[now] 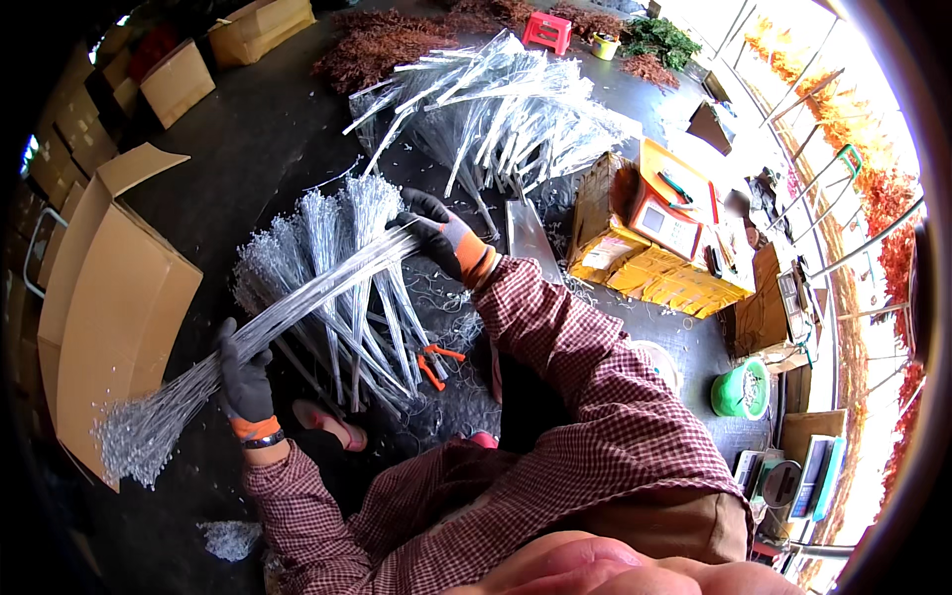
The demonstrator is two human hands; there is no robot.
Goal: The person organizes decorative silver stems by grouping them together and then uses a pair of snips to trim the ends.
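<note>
A long bundle of thin clear strands (pixel 297 301) with frayed, beaded-looking tips lies slantwise across both hands. My left hand (pixel 247 375), in a dark glove with an orange cuff, grips it nearer the tips at lower left. Around the bundle's other end my right hand (pixel 446 238), gloved alike, is closed. Behind and below the held bundle stand several similar bundles (pixel 327 230), tips up. Orange-handled pliers or cutters (pixel 435 364) lie at their foot. A large heap of clear wrapped bundles (pixel 513 111) lies farther off on the floor.
An opened cardboard box (pixel 126 305) stands at left. At right, an orange scale (pixel 666 223) rests on a yellow-taped carton (pixel 654 279), near a green bucket (pixel 732 394). A red stool (pixel 547 31) and brown-red artificial foliage (pixel 372 52) are at the back. Loose strands litter the floor.
</note>
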